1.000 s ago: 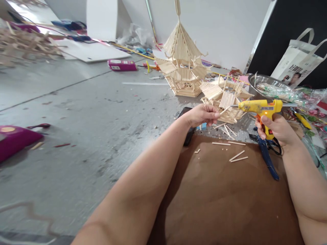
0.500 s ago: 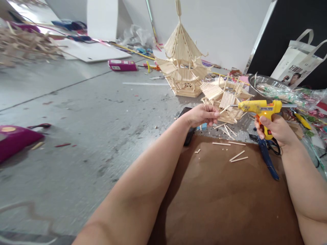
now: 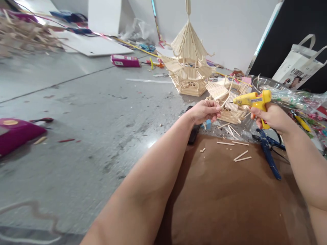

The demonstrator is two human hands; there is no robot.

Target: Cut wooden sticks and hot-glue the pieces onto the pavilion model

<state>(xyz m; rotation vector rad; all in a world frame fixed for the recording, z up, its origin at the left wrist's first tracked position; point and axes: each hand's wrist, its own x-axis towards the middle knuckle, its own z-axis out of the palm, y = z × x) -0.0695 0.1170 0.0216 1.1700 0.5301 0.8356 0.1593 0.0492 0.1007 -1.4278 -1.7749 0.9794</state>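
Note:
My left hand [image 3: 206, 111] pinches a short wooden stick [image 3: 224, 102] between thumb and fingertips. My right hand [image 3: 269, 117] grips a yellow hot glue gun [image 3: 252, 99], its nozzle pointing left, close to the stick's far end; whether they touch I cannot tell. Behind both hands lies a partly built stick structure [image 3: 217, 90] with slatted panels. Farther back stands a pagoda model [image 3: 190, 73] made of sticks, with a pointed roof. Several cut sticks [image 3: 242, 159] lie on the brown mat [image 3: 230, 197] below my hands.
Blue-handled cutters [image 3: 268, 156] lie at the mat's right side. A dark phone [image 3: 194, 134] is partly under my left wrist. A metal bowl [image 3: 267, 81], plastic wrapping and a white bag [image 3: 298, 64] are at the right. A purple box [image 3: 125, 61] sits at the back left.
The glue gun has moved left and tilted its nozzle downward, nearer to my left hand. My left hand still pinches the stick. The view has shifted slightly.

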